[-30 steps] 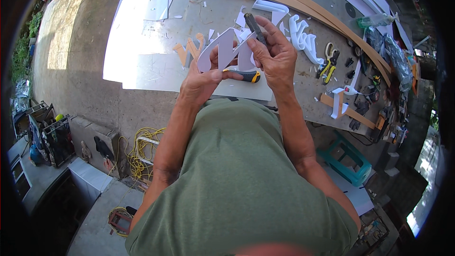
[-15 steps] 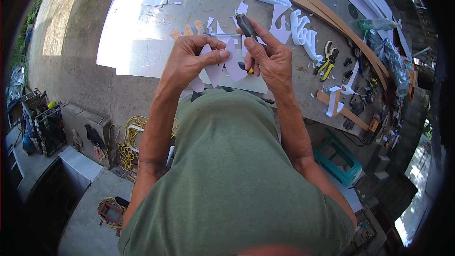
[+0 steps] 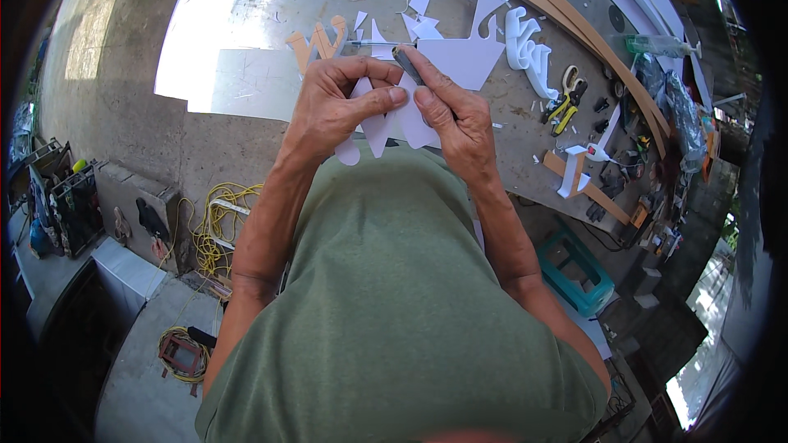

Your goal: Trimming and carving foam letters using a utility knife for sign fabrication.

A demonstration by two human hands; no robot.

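So the white cutout (image 3: 413, 119) was up in the air between both hands, over the near edge of the table (image 3: 345, 2) and just in front of the green shirt (image 3: 373, 279). Left hand (image 3: 328, 107) had it clamped, thumb flat on the near face and the fingers curled in behind. It ran mostly sideways, climbing a bit toward the right, with its prongs pointing down at the shirt.

Right hand (image 3: 461, 119) was closed around a dark tool handle (image 3: 408, 66), which slanted from upper left down into the palm, so it crossed the cutout's length at an angle. From the right fingers, the cutout lay just to the left and a touch lower. Both hands were really close in, thumb tips near each other, but the left was the one gripping it. The right thumb sat over or right at the cutout's right end; couldn't tell if it was touching. The tool's working end was hidden too, so no clue where it met the piece.
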